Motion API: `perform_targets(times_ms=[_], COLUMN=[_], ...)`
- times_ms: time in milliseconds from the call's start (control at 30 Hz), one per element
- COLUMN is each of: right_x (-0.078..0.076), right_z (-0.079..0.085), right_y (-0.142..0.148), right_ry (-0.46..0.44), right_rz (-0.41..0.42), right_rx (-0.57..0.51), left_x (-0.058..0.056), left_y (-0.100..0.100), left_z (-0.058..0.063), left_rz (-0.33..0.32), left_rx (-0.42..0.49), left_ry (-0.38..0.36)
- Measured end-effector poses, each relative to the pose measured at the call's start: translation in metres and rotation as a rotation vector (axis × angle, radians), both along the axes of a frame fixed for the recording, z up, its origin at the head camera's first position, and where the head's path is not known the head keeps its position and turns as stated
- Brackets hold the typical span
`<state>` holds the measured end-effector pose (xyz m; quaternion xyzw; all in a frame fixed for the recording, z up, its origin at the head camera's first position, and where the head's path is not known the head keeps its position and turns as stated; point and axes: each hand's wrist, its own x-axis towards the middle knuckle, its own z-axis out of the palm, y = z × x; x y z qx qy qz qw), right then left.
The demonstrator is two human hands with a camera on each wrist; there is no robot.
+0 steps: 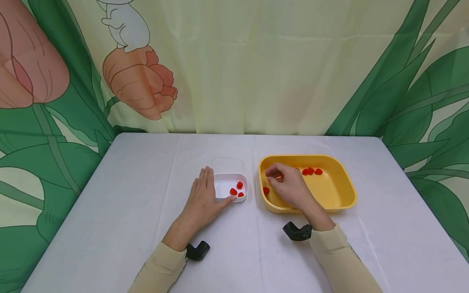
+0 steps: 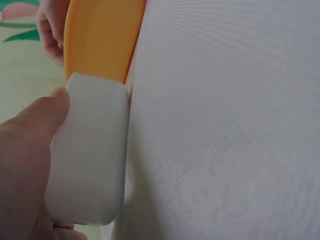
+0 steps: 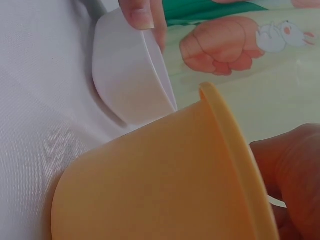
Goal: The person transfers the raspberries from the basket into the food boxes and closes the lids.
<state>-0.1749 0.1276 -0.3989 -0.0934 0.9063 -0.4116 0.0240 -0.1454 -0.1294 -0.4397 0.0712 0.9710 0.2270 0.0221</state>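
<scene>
- Left hand [image 1: 201,205], one: fingers straight and lying together along the left wall of the white box, thumb spread away from them and touching the rim on the near side.
- White box [image 1: 223,185], one, small, open-topped: directly right of the left hand, in the angle between thumb and fingers; upright.
- Red pieces [image 1: 239,185], three: inside the white box, just beyond the left thumb.
- Clear lid [image 1: 228,164], one, faint: past the white box, to the right of the left fingertips.
- Right hand [image 1: 291,187], one: reaching into the yellow basin, fingers curled toward the thumb; cannot tell whether the tips meet or pinch anything.
- Yellow basin [image 1: 329,191], one, larger: beneath the right hand and extending to its right; just beside the white box.
- Single red piece [image 1: 266,190]: in the basin, just on the near side of the right fingertips.
- Row of red pieces [image 1: 311,171], three: in the basin, right of the right hand. Bits of red also show close to its fingers.
- White tablecloth [image 1: 227,252], one: beneath both hands and both containers.
</scene>
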Motion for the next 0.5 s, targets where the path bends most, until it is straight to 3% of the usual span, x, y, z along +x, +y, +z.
perform_targets(times_ms=[500], right_x=[-0.0028], right_z=[-0.0039], right_y=[0.0015], right_ry=[-0.092], right_rz=[0.092], right_rx=[0.093], left_x=[-0.0001], left_y=[-0.0006], left_z=[0.0005], left_rz=[-0.007], left_rx=[0.001], left_ry=[0.008])
